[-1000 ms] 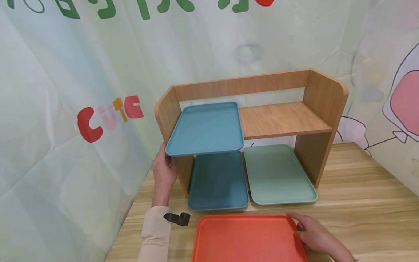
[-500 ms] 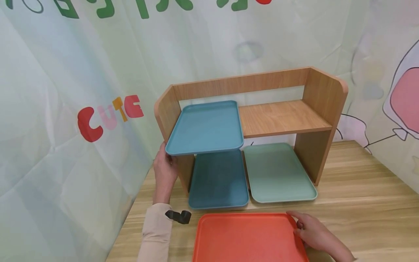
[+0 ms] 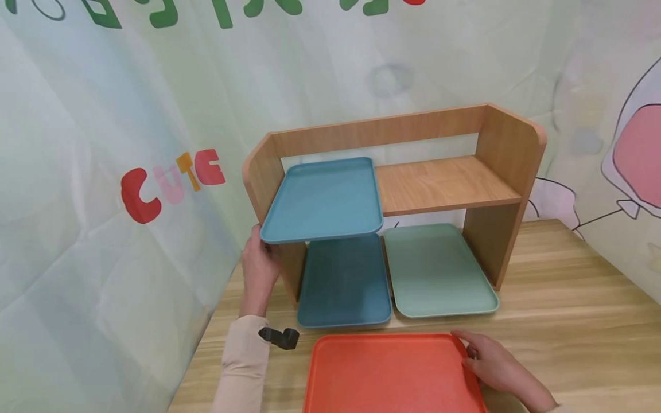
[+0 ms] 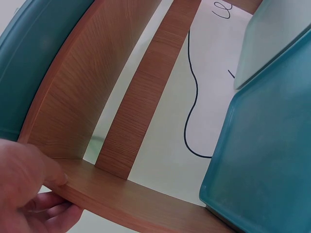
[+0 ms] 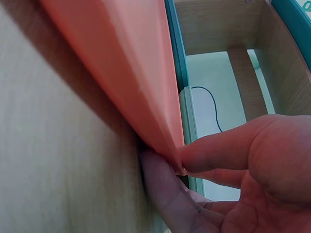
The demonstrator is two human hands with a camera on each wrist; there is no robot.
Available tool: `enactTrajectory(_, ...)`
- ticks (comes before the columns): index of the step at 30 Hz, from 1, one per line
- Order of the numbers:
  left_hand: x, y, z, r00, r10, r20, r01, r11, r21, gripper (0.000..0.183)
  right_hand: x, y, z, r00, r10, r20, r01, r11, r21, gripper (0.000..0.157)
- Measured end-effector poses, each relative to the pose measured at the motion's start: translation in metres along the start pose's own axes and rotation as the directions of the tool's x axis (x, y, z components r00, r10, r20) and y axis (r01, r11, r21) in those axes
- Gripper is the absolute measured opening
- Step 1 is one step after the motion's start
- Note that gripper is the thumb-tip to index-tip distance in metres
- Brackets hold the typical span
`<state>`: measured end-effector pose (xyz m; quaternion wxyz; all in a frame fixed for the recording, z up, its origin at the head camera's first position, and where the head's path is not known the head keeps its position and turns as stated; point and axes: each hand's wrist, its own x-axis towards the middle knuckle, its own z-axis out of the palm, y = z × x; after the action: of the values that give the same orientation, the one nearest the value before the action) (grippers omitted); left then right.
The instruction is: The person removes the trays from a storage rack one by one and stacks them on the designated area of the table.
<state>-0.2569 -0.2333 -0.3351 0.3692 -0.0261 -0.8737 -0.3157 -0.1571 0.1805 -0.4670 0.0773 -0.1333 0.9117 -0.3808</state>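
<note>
With thumb and fingers on either side of its edge, my left hand (image 3: 260, 267) grips the left side panel of the wooden shelf (image 3: 449, 183), just below a blue tray (image 3: 325, 201) on the upper level. The left wrist view shows this hold on the panel (image 4: 126, 199) closely. My right hand (image 3: 493, 364) pinches the right rim of a red-orange tray (image 3: 392, 373) near its far corner. In the right wrist view, the tray (image 5: 131, 68) has its corner between thumb and fingers. The tray's near part falls outside the head view.
A darker blue tray (image 3: 343, 287) and a pale green tray (image 3: 439, 275) lie side by side on the lower level, jutting out in front. The wooden table (image 3: 568, 321) extends to the right. A printed curtain (image 3: 155, 287) hangs close behind and to the left.
The whole scene has shifted slightly upward in the head view. Both hands keep their holds, and the trays stay in the same places relative to the shelf.
</note>
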Motion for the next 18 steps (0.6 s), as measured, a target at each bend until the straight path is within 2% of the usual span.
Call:
enactTrajectory(3,0.0004,-0.0011,0.0005,1.0,0.016,-0.007,-0.016,1.0,0.005,0.027,0.0004,-0.0001,-0.0011,1.0,-0.009,0.005,0.009,1.0,0.015,0.047)
enactTrajectory(9,0.0009,0.0002,0.0011,1.0,0.012,0.01,-0.012,1.0,0.009,0.027,0.0014,-0.0012,-0.0031,1.0,0.029,0.006,-0.029,0.999,0.02,0.047)
enactTrajectory(18,-0.0012,-0.0007,-0.0005,1.0,0.007,0.009,-0.007,1.0,0.009,0.027,-0.0005,0.0017,0.0002,0.999,-0.033,-0.01,0.034,0.999,0.012,0.047)
